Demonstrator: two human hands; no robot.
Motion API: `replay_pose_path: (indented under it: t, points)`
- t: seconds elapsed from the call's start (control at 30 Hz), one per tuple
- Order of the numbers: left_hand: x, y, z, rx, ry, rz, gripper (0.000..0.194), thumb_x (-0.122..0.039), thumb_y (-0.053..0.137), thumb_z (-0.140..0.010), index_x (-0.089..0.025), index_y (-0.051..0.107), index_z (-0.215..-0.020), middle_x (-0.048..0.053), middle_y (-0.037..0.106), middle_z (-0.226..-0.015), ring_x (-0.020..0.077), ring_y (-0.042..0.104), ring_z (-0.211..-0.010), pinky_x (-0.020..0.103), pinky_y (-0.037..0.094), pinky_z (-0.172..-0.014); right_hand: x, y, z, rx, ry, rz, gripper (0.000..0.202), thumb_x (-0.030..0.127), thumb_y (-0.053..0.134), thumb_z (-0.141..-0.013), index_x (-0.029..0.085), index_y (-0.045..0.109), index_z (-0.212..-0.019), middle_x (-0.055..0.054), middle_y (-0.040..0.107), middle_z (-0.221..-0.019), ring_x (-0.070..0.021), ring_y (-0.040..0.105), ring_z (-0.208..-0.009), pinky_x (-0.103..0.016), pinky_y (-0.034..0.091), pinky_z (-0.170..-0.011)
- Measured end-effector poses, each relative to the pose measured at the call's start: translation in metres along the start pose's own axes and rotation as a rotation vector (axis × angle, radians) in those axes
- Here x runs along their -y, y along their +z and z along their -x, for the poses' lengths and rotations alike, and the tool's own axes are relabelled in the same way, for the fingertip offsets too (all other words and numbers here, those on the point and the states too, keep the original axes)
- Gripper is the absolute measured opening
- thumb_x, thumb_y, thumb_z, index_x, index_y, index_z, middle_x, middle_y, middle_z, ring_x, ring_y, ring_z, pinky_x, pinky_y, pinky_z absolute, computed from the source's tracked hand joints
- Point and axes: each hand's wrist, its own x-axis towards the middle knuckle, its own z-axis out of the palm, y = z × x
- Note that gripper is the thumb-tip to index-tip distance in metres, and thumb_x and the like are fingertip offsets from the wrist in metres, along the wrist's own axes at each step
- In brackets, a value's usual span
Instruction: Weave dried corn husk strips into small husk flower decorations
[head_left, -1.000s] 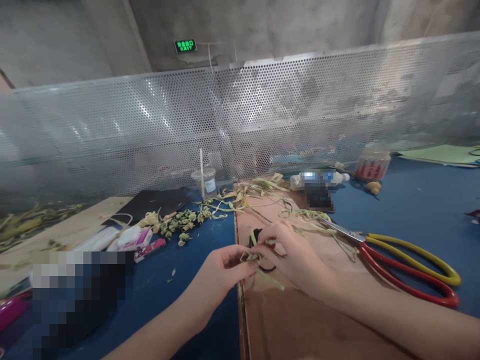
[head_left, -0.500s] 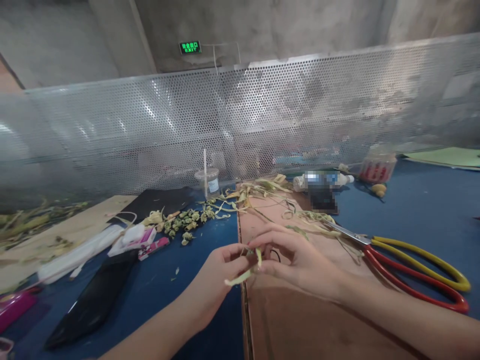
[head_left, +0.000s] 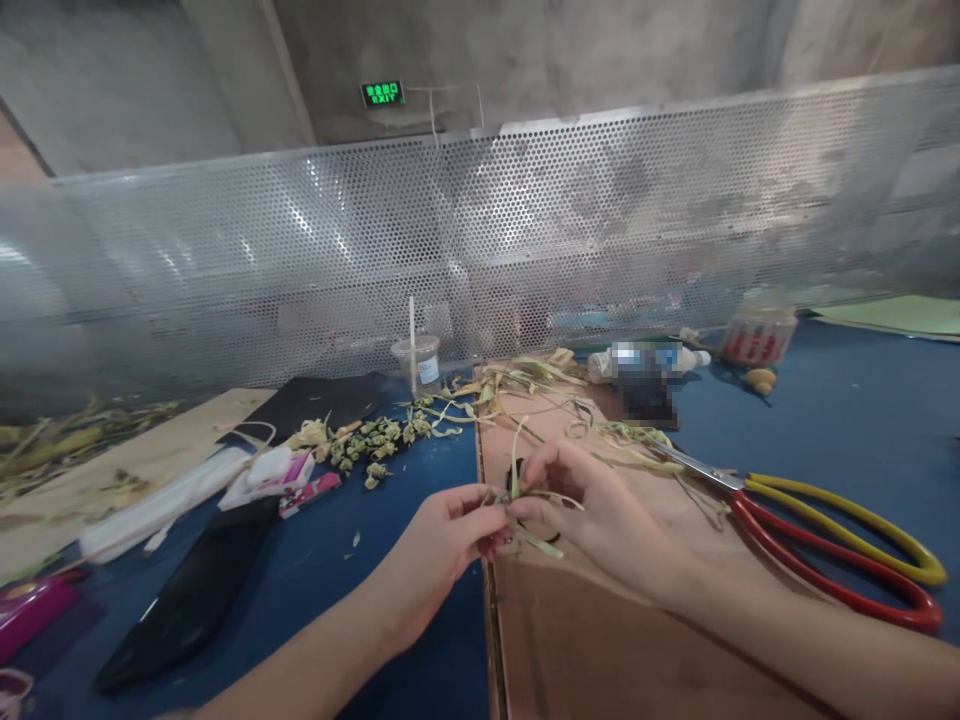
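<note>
Thin pale-green leaf strips [head_left: 516, 470] cross in a small knot between my two hands, above the seam where the blue surface meets the brown board [head_left: 600, 640]. My left hand [head_left: 450, 530] pinches the strips from the left with thumb and forefinger. From the right, my right hand [head_left: 592, 510] holds them, its thumb and forefinger bent round the knot. One strip stands upright and others stick out to the right. A small dark thing shows behind the strips; what it is cannot be made out.
Scissors [head_left: 705, 468] with red and yellow handles lie at right. Behind are loose strips [head_left: 525, 375], a bottle [head_left: 600, 366], a jar [head_left: 759, 335] and a lidded cup [head_left: 416, 362]. Small knotted green pieces [head_left: 371, 445] and a black case [head_left: 191, 590] are at left.
The strips between my hands have turned and spread: one now points up, others right. My right hand's fingers have shifted and opened slightly; my left hand keeps nearly the same place.
</note>
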Motion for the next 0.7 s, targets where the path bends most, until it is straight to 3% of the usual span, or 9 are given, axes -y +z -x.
replay_pose_path:
  t: [0.17,0.3,0.47,0.7]
  points:
    - [0.003,-0.003,-0.002,0.0,0.001,0.028,0.008,-0.016,0.054,-0.073,-0.012,0.06,-0.07,-0.001,0.045,-0.064,0.0094,0.039,-0.061,0.023,0.032,-0.059,0.0,0.001,0.0,-0.018,-0.116,0.195,0.001,0.02,0.06,-0.076,0.02,0.06,-0.075,0.0,0.058,-0.08,-0.0118,0.056,-0.077,-0.025,0.045,-0.07]
    - [0.0,-0.003,-0.003,-0.024,-0.032,0.038,0.007,-0.015,0.056,-0.072,-0.013,0.059,-0.065,-0.001,0.044,-0.061,0.009,0.037,-0.059,0.022,0.031,-0.058,0.001,-0.004,-0.001,0.079,-0.139,0.285,0.017,0.015,0.053,-0.081,0.024,0.066,-0.086,-0.002,0.058,-0.092,-0.0119,0.056,-0.085,-0.025,0.046,-0.075]
    - [-0.001,-0.002,-0.001,-0.025,-0.02,-0.037,0.008,-0.017,0.055,-0.074,-0.012,0.061,-0.07,0.0,0.046,-0.066,0.0093,0.037,-0.062,0.023,0.031,-0.06,0.002,-0.013,-0.001,0.241,-0.235,0.392,0.04,0.002,0.039,-0.081,0.025,0.06,-0.106,-0.003,0.058,-0.098,-0.0122,0.056,-0.087,-0.027,0.048,-0.076]
    - [0.005,-0.005,0.0,-0.032,0.03,-0.22,0.017,-0.03,0.059,-0.074,-0.014,0.064,-0.076,0.0,0.051,-0.067,0.0104,0.039,-0.063,0.024,0.03,-0.059,0.001,-0.013,-0.002,0.064,-0.267,0.475,0.019,0.011,0.05,-0.08,0.021,0.064,-0.089,0.001,0.066,-0.079,-0.0103,0.06,-0.072,-0.021,0.049,-0.064]
